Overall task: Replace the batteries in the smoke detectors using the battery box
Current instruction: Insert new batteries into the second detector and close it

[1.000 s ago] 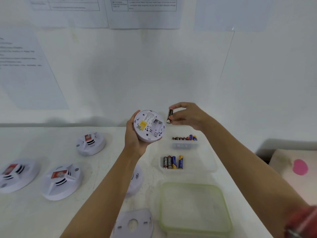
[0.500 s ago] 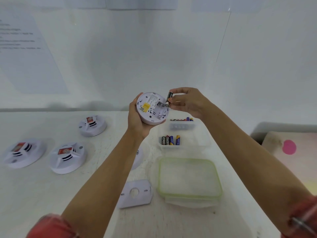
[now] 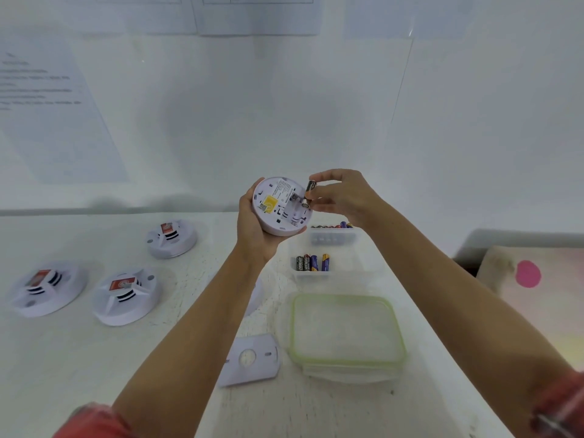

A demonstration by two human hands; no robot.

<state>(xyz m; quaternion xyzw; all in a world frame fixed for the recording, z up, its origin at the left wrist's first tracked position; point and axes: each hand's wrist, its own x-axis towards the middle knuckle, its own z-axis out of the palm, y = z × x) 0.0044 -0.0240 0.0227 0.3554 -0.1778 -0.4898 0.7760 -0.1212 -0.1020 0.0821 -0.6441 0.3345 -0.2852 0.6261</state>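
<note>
My left hand (image 3: pixel 252 229) grips a round white smoke detector (image 3: pixel 279 207) in the air, its back with a yellow label and open battery slot turned toward me. My right hand (image 3: pixel 343 196) pinches a dark battery (image 3: pixel 309 192) whose lower end touches the slot's right edge. Beneath my hands the clear battery box (image 3: pixel 363 270) stands on the white table, holding several batteries (image 3: pixel 313 263) in the near row and more batteries (image 3: pixel 331 226) in the far row.
Three white smoke detectors lie at the left: one (image 3: pixel 172 238) further back, two (image 3: pixel 126 295) (image 3: pixel 47 287) nearer. Another detector (image 3: pixel 256 295) is mostly hidden under my left arm. A white back plate (image 3: pixel 251 360) and a green-rimmed lid (image 3: pixel 346 333) lie near the front.
My right hand has brought the battery left and down from clear of the detector to the battery slot. My left hand still holds the detector up.
</note>
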